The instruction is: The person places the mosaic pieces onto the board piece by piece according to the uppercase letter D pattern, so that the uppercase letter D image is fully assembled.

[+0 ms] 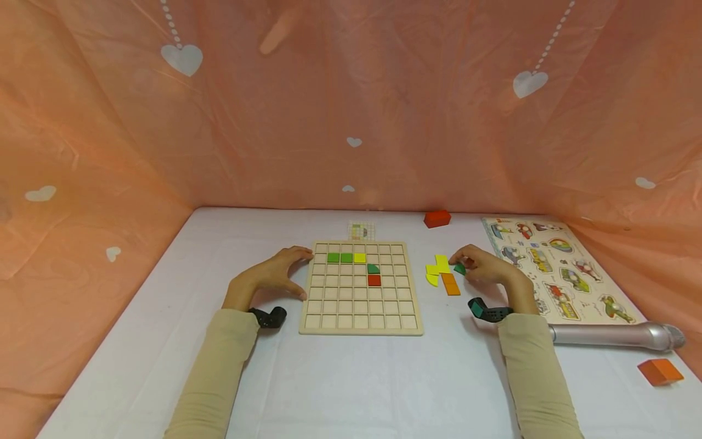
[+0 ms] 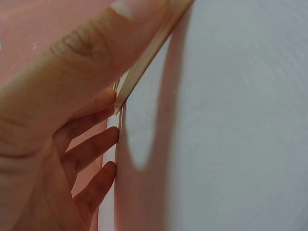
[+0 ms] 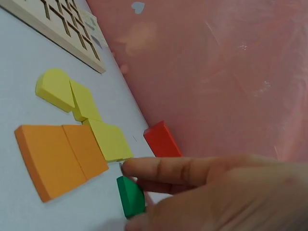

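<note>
A pale wooden grid board (image 1: 361,330) lies in the middle of the table. Its cells hold two light green squares (image 1: 340,258), a yellow square (image 1: 359,258), a dark green quarter-round block (image 1: 373,269) and a red square (image 1: 374,280). My left hand (image 1: 271,272) rests at the board's left edge, thumb and fingers spread apart along it. To the right of the board, my right hand (image 1: 482,266) pinches another green quarter-round block (image 3: 129,196) between thumb and fingers. Beside these fingertips lie several yellow blocks (image 3: 111,141) and orange blocks (image 3: 50,156).
A small pattern card (image 1: 362,230) lies behind the board. At the right is a picture puzzle board (image 1: 581,274), with a silver microphone (image 1: 609,335) along its near edge. A red block (image 1: 437,219) stands at the back, an orange block (image 1: 660,372) at the near right.
</note>
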`<state>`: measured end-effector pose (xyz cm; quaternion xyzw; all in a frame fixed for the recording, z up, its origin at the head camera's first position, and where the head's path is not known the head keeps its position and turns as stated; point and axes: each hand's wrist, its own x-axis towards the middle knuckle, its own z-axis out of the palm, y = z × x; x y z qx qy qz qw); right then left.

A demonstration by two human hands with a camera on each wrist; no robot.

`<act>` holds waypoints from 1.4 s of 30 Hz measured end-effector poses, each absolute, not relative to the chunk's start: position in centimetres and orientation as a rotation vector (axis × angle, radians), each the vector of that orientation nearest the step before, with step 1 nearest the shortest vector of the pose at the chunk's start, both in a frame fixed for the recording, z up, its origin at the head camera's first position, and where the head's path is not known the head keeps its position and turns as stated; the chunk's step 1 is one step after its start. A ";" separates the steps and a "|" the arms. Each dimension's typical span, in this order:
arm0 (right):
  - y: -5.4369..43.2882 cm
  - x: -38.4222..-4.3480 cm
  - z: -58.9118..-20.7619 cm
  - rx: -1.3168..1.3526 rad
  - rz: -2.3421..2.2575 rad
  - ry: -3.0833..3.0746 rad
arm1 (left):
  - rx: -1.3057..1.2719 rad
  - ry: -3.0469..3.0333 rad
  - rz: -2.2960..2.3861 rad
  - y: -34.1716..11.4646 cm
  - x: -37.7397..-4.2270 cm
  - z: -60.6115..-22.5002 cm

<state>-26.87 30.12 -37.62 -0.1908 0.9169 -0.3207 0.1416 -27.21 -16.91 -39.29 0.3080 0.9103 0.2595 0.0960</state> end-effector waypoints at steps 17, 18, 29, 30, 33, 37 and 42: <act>30.2 -27.2 -38.0 -0.508 -0.849 2.779 | 0.886 2.699 0.747 -16.8 -27.2 -39.1; 30.2 -27.3 -38.1 -0.490 -0.855 2.783 | 0.885 2.699 0.747 -16.8 -27.2 -39.2; 26.3 -27.3 -36.6 -0.543 -1.078 2.874 | 0.885 2.703 0.758 -16.8 -27.2 -39.2; 25.4 -27.3 -36.3 -0.577 -1.099 2.884 | 0.883 2.703 0.758 -16.8 -27.2 -39.2; 22.5 -26.8 -36.0 -0.702 -1.137 2.890 | 0.882 2.704 0.749 -16.8 -27.1 -39.1; 18.8 -25.8 -36.4 -0.859 -1.153 2.842 | 0.892 2.704 0.734 -16.8 -27.2 -39.1; 15.8 -24.5 -37.6 -0.922 -1.158 2.768 | 0.898 2.703 0.736 -16.8 -27.2 -39.1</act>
